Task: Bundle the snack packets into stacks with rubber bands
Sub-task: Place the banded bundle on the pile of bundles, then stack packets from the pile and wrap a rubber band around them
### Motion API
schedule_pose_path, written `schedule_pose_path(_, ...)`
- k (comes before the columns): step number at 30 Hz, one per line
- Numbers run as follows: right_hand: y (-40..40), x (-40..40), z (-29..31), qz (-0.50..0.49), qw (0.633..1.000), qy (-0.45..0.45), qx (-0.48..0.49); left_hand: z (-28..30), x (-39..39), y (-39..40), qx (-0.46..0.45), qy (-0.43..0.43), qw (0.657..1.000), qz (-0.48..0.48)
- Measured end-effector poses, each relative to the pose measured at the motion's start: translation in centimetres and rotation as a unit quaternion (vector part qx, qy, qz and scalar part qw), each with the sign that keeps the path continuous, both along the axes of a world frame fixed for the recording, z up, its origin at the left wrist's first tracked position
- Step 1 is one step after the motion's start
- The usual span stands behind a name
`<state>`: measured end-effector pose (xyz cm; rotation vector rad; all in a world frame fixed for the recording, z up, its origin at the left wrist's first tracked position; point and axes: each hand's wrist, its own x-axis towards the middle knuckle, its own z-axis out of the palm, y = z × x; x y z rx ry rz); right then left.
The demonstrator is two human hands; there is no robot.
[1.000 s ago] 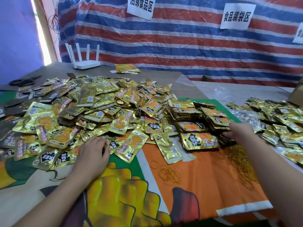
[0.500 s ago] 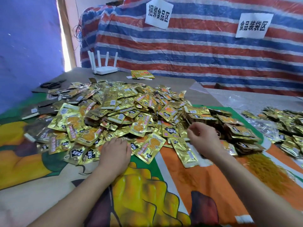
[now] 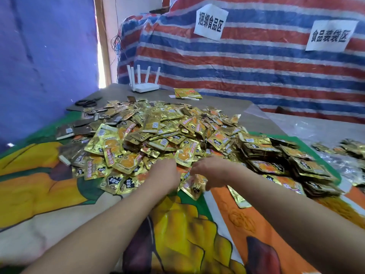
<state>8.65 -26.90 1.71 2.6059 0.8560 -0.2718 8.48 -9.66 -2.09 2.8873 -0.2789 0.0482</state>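
Both hands at near edge of packet pile (image 3: 162, 135), left hand (image 3: 165, 176) flat on packets, right hand (image 3: 209, 171) pinching one packet (image 3: 192, 185); best to square edges before banding.

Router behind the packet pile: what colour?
White, antennas included; the router shows in the head view.

Single head-worn view, forward and down, close over hands (image 3: 189, 175) at packet pile (image 3: 158, 131).
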Motion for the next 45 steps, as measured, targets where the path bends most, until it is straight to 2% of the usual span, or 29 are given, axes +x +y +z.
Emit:
schedule_pose_path(4, 0.7, 1.3, -0.9, 0.043, 0.998, -0.004, -0.049, -0.3, 1.8, -1.7, 0.013, 0.067, 0.997, 0.027)
schedule_pose_path(8, 0.5, 1.5, -1.0, 0.060, 0.996, -0.036, -0.047, -0.8, 2.1, -2.4, 0.029, 0.073, 0.996, 0.048)
schedule_pose_path(11, 0.1, 0.9, -1.0, 0.037, 0.999, -0.017, -0.005, -0.7, 1.8, -2.0, 0.010, 0.086, 0.995, 0.050)
schedule_pose_path(14, -0.2, -0.3, -1.6, 0.050, 0.998, -0.034, 0.034, -0.1, 0.7, -0.7, 0.014, 0.095, 0.995, 0.019)
schedule_pose_path(18, -1.0, -1.2, -2.2, 0.073, 0.995, -0.070, 0.020, 0.7, -1.5, 3.1, 0.014, 0.100, 0.994, -0.044)
schedule_pose_path(20, -1.1, -1.2, -1.9, 0.060, 0.997, -0.053, 0.018, 1.5, -2.3, 5.2, 0.044, 0.101, 0.990, -0.084)
schedule_pose_path(24, -0.7, 0.3, 0.2, 0.065, 0.997, -0.045, 0.010, 2.9, -2.3, 8.6, 0.177, 0.071, 0.972, -0.136)
schedule_pose_path(28, 0.5, 3.3, 2.6, 0.089, 0.989, -0.069, -0.095, 3.2, -0.9, 10.1, 0.228, 0.078, 0.958, -0.156)
schedule_pose_path(34, 1.8, 6.4, 2.1, 0.103, 0.982, -0.054, -0.151, 1.3, 0.0, 9.9, 0.156, 0.127, 0.970, -0.134)
schedule_pose_path(42, 1.3, 6.1, -0.5, 0.137, 0.973, -0.143, -0.120, -0.1, -0.7, 9.6, 0.144, 0.061, 0.983, -0.099)
schedule_pose_path(45, 0.5, 5.1, 0.2, 0.202, 0.945, -0.242, -0.083, -0.7, -1.0, 10.1, 0.116, 0.026, 0.988, -0.100)
